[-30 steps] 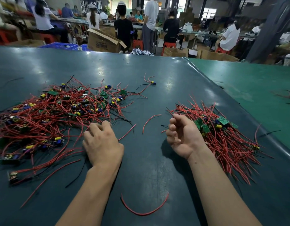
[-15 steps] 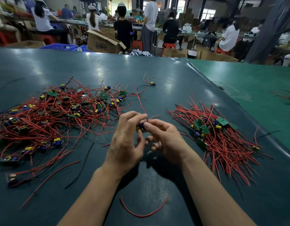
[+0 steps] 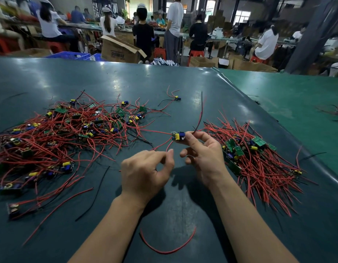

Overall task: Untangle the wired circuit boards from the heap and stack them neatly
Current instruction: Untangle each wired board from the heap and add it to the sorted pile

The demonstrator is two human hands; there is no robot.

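Observation:
A tangled heap of small circuit boards with red and black wires [image 3: 56, 137] spreads over the left of the dark green table [image 3: 126, 86]. On the right lies a tidier stack of boards [image 3: 251, 150] with their red wires fanned out. My right hand [image 3: 204, 156] pinches one small board with a yellow and a blue part [image 3: 178, 136] above the table, a black wire rising from it. My left hand [image 3: 147, 171] pinches the board's red wires just below and left of it.
A loose red wire [image 3: 166, 250] curls near the front edge. A single board [image 3: 176, 97] lies apart at the back. A lighter green table [image 3: 297, 103] adjoins on the right with a raised seam. People, stools and cardboard boxes stand beyond the far edge.
Both hands came together from resting apart on the table, picked up one board, and now the right hand has lifted it right while the left draws its red wires.

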